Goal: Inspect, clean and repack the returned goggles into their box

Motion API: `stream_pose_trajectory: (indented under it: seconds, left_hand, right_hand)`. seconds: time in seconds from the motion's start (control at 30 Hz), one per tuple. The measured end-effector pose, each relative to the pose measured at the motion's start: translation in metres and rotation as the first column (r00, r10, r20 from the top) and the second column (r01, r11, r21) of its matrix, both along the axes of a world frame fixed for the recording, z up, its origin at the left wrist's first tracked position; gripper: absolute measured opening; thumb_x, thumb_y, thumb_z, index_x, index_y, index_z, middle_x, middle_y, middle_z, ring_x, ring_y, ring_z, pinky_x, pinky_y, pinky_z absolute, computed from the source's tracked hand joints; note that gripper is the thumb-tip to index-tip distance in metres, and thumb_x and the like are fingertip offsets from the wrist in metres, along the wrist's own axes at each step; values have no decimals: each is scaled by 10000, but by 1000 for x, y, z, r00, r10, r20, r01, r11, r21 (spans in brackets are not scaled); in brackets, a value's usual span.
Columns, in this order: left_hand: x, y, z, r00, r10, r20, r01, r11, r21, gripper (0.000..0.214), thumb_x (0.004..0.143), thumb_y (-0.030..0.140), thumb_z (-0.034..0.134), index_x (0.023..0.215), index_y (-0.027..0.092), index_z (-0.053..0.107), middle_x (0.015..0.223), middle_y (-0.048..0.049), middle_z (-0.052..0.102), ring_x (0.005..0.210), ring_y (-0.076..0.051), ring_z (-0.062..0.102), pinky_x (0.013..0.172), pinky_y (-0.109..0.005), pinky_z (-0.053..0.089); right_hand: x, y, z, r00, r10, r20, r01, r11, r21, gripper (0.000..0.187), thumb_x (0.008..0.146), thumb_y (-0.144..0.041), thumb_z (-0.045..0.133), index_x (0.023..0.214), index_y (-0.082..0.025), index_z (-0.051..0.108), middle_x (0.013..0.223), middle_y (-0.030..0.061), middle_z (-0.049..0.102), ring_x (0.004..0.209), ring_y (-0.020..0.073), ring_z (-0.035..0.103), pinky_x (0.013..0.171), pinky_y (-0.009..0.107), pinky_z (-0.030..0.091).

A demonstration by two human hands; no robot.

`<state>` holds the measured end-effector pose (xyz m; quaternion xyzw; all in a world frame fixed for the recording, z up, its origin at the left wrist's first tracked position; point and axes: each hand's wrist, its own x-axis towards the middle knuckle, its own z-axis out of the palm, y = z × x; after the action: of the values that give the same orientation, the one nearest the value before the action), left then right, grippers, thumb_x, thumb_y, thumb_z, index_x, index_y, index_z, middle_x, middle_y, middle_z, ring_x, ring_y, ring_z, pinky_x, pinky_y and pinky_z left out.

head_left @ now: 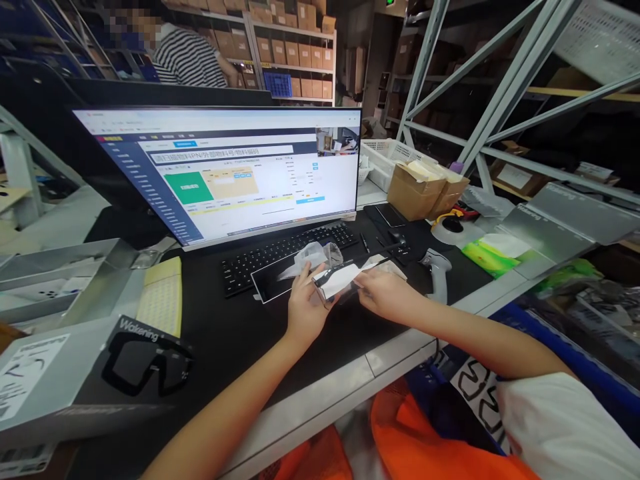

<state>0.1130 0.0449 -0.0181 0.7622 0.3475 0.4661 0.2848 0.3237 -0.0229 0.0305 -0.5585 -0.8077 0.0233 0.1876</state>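
Observation:
Over the black desk mat, both my hands grip a small flat white item with dark edges [340, 280]; its exact kind I cannot make out. My left hand [309, 303] is closed around its near left end. At its right side, the fingers of my right hand [383, 292] pinch the edge. Crumpled clear plastic wrap [316, 253] stands up just beyond my left fingers. Under and left of that hand lies a flat black panel with a white border [273, 279], partly on the keyboard [240, 273].
A monitor [260, 167] stands behind the keyboard. To the right are a barcode scanner [438, 270], a tape roll [453, 225], cardboard boxes [413, 193] and a green tissue pack [490, 257]. Grey boxes [145, 360] and a yellow pad [161, 293] sit left. A person [187, 57] is behind the monitor.

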Motion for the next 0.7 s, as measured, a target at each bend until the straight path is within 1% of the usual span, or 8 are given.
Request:
stream_pose_trajectory:
  seconds: [0.1,0.27,0.33,0.4,0.5,0.53,0.6,0.7]
  left_hand:
    - [0,1,-2,997,-3,77,15,986,-164,433,847,409,726,1221,194,698,1376,-140,632,1415,-327,465,1191,-510,334]
    - [0,4,-1,972,40,233,56,920,-389,510,774,388,796,1233,190,698,1396,-122,617,1388,-311,494,1205,-474,326]
    - [2,4,3,949,63,308,96,875,-474,467,752,384,812,1164,184,722,1312,-116,671,1335,-302,546,1196,-471,339]
    - [5,4,10,907,97,409,163,815,-556,438,754,419,810,1102,163,734,1223,-120,714,1269,-300,597,1168,-475,373]
    - [4,6,22,812,192,552,273,711,-648,484,722,473,833,1044,126,733,1150,-138,735,1211,-309,632,1120,-468,432]
    - [3,8,26,784,229,577,289,688,-666,488,698,469,853,1018,120,733,1136,-137,738,1207,-306,634,1121,-457,435]
    - [-1,13,33,743,293,602,287,673,-682,467,670,450,883,972,126,735,1114,-118,744,1215,-285,630,1145,-427,422]
    - [-7,23,41,720,316,618,265,698,-665,412,733,478,842,962,150,745,1108,-84,749,1227,-250,622,1169,-389,410]
  right_hand:
    - [10,-6,4,996,-31,-79,31,999,11,502,895,-178,533,1396,-192,534,1091,127,689,912,261,675,790,376,541]
    - [29,-24,15,947,-59,-316,73,997,33,622,874,-206,604,1477,-300,480,1269,71,674,1016,255,686,937,425,555]
    - [31,-31,20,932,-68,-356,79,997,16,630,873,-225,624,1478,-329,483,1320,51,658,1063,260,679,957,423,551]
    - [35,-39,24,918,-105,-383,121,993,18,627,866,-253,647,1469,-327,494,1282,56,675,1065,266,676,944,416,551]
    - [57,-49,26,840,-217,-497,312,943,115,629,853,-302,667,1453,-290,477,1129,64,712,950,247,687,895,402,549]
    - [72,-50,26,794,-259,-550,407,898,164,608,859,-321,653,1437,-273,471,1078,60,714,882,233,684,863,397,549]
    - [114,-47,22,688,-356,-632,617,745,253,514,876,-349,602,1364,-230,490,1008,61,706,779,214,658,808,387,536]
    - [198,-29,15,501,-605,-619,862,411,296,361,870,-347,580,1178,-160,557,965,108,685,849,249,631,850,402,489]
